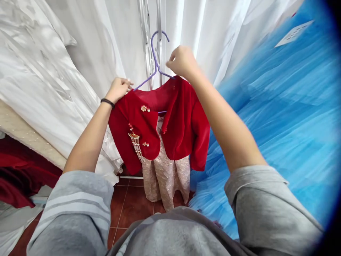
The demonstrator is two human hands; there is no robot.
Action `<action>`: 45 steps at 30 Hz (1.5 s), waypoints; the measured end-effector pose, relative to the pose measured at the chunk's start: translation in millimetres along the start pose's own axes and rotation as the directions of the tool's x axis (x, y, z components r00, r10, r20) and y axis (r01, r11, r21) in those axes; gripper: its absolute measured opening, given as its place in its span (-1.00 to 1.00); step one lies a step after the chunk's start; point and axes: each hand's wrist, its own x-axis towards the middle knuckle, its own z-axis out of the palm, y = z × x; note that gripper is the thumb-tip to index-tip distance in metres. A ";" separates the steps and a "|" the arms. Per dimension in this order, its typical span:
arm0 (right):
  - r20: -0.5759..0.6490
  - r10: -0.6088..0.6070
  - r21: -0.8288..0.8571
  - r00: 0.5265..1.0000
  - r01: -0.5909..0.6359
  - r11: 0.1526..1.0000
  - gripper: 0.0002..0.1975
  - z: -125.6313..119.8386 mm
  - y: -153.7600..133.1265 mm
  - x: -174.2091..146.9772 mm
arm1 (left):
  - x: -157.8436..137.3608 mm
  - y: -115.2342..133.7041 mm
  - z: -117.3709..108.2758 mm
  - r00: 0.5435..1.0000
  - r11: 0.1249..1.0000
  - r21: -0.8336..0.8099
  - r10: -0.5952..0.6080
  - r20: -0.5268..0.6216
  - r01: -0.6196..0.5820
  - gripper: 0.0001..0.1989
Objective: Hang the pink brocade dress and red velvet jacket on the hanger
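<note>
Head view: from the wearer's head, above and behind the hands [183,61].
Facing: forward and steeply down, over the hands, taking in the floor [133,206] below them.
Range: close; sleeves [76,209] and shirt [176,234] nearest, behind the hands.

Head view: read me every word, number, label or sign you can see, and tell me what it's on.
No readable text.
White card against the blue fabric: dark marks, too blurred to read.
Red jacket: no lettering visible.
</note>
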 end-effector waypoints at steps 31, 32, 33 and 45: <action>-0.175 -0.034 0.217 0.984 0.072 0.974 -0.55 163.9 9.1 -197.8 | -67.9 39.6 40.3 0.629 0.509 0.370 0.627 0.459 -0.777 -0.73; -0.157 0.009 0.206 0.988 0.024 0.978 -0.51 170.3 9.0 -197.7 | -67.3 41.0 40.0 0.632 0.519 0.361 0.620 0.465 -0.775 -0.74; -0.159 0.064 0.192 0.985 -0.033 0.981 -0.48 175.6 11.7 -196.3 | -66.8 41.7 39.3 0.638 0.534 0.351 0.615 0.463 -0.769 -0.74; -0.119 0.070 0.085 0.990 -0.060 0.995 -0.63 182.2 71.7 -199.4 | -53.4 29.0 24.2 0.674 0.697 0.193 0.524 0.520 -0.691 -0.76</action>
